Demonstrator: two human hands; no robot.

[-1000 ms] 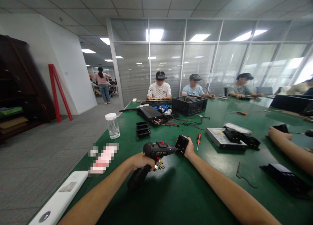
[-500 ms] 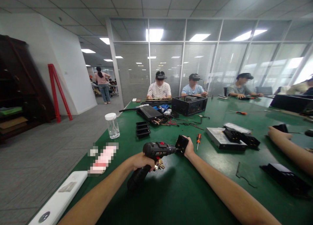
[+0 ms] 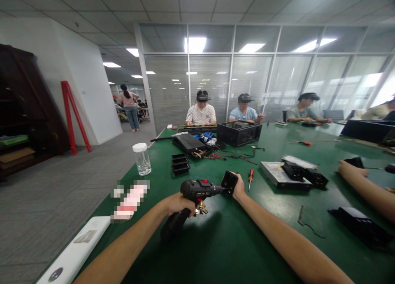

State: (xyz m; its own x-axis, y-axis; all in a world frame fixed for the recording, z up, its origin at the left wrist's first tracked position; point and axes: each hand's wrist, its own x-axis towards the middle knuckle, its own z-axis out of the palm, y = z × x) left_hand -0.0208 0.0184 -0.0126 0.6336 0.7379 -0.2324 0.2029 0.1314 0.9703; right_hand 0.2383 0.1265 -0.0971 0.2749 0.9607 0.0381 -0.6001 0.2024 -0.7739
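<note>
My left hand (image 3: 181, 204) is wrapped round the grip of a black cordless drill (image 3: 200, 188), its forefinger by the red trigger. The drill points right, and its tip meets the face of a small black plastic housing (image 3: 228, 182) with brass-coloured spots on it. My right hand (image 3: 238, 186) grips that housing by its right side and holds it tilted above the table. Whether the bit sits in a screw cannot be made out. Under the drill lie several brass-coloured metal pieces (image 3: 203, 210), partly hidden by it. An orange-and-black screwdriver (image 3: 251, 178) rests just right of my right hand.
Black trays (image 3: 180, 164), a lidded clear jar (image 3: 142, 159) and a black computer case (image 3: 239, 133) stand on the green table (image 3: 216, 251). A silver drive box (image 3: 274, 175) carries black parts. At right, a co-worker's hand (image 3: 352, 168) holds a black part. A white power strip (image 3: 77, 247) lies left.
</note>
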